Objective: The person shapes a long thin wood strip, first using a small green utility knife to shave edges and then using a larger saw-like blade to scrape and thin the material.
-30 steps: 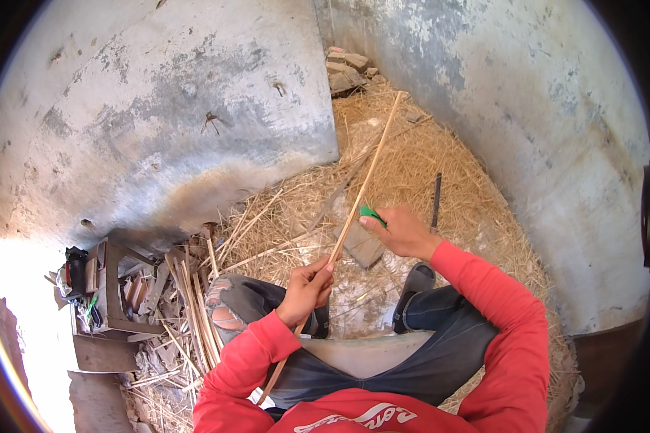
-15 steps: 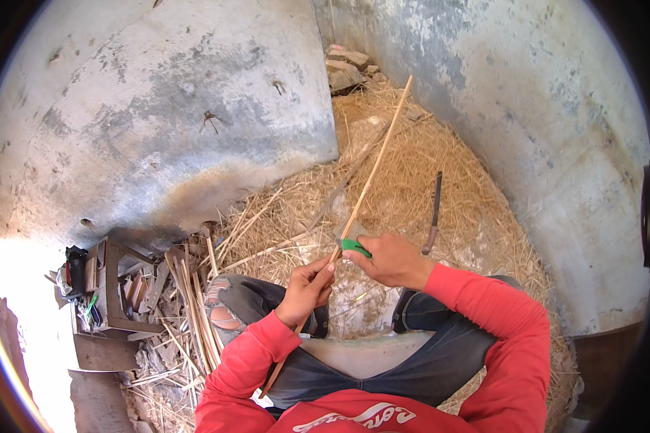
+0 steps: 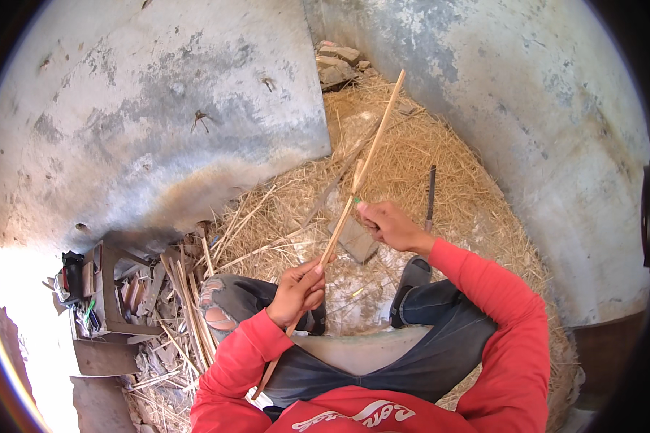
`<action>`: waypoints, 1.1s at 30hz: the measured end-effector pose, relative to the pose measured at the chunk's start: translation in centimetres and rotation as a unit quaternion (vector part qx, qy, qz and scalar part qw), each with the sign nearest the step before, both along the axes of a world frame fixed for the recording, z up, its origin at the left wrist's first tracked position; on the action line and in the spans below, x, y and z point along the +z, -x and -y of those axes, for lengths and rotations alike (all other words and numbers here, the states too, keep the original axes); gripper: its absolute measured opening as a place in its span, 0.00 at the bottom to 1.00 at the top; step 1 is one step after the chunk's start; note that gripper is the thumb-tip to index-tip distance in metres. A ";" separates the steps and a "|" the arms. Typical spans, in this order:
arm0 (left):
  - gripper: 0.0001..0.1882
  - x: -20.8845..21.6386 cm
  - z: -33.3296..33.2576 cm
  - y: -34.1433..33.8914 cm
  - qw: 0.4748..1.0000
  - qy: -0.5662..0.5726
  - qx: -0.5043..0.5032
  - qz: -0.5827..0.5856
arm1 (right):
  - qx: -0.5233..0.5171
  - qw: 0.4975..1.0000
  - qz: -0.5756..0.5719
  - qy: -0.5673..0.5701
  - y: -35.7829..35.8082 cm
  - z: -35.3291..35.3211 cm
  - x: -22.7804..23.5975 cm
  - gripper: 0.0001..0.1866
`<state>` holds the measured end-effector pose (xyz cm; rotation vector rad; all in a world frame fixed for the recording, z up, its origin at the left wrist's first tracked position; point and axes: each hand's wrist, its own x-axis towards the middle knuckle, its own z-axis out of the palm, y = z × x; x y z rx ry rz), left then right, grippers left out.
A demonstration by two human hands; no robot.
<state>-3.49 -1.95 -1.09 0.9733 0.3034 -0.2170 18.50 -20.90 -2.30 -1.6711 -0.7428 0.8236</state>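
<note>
A long, pale wooden stick (image 3: 378, 130) slants up from beside my left thigh toward the far wall. My left hand (image 3: 296, 294) is closed around its lower half. Farther up, my right hand (image 3: 392, 225) is closed at the stick's right side, with a small green tool (image 3: 357, 200) showing at the fingertips against the wood. Most of that tool is hidden, so its exact kind is unclear. Just above it, a pale sliver (image 3: 357, 175) stands off the stick. A flat grey block (image 3: 357, 242) lies on the ground below.
Loose straw and shavings (image 3: 404, 169) cover the ground. A dark, narrow-bladed tool (image 3: 431, 195) lies right of my right hand. Split sticks (image 3: 188, 303) are piled left of my knee, beside a wooden frame (image 3: 115, 289). Grey walls (image 3: 498, 144) rise ahead, with broken bricks (image 3: 336, 65) in the corner.
My right hand and the green tool have moved up and away along the stick. A sliver now lifts from the wood. The left hand stays closed on the stick, slightly lower in view.
</note>
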 end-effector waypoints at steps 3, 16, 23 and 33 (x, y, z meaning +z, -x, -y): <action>0.21 0.0 -0.2 0.5 1.000 -0.003 0.011 0.000 | 0.063 0.989 0.134 -0.029 0.2 -0.3 1.8 0.26; 0.21 -1.2 1.0 0.1 0.992 -0.127 -0.001 0.013 | -0.025 0.839 0.539 -0.070 -1.6 0.8 4.6 0.13; 0.20 -1.5 1.2 0.2 0.986 -0.168 0.004 0.009 | -0.062 0.939 0.330 -0.082 -1.9 0.1 2.6 0.08; 0.22 -2.5 0.8 0.3 0.983 -0.181 0.009 0.015 | -0.309 0.924 0.222 -0.035 -5.4 4.2 7.7 0.25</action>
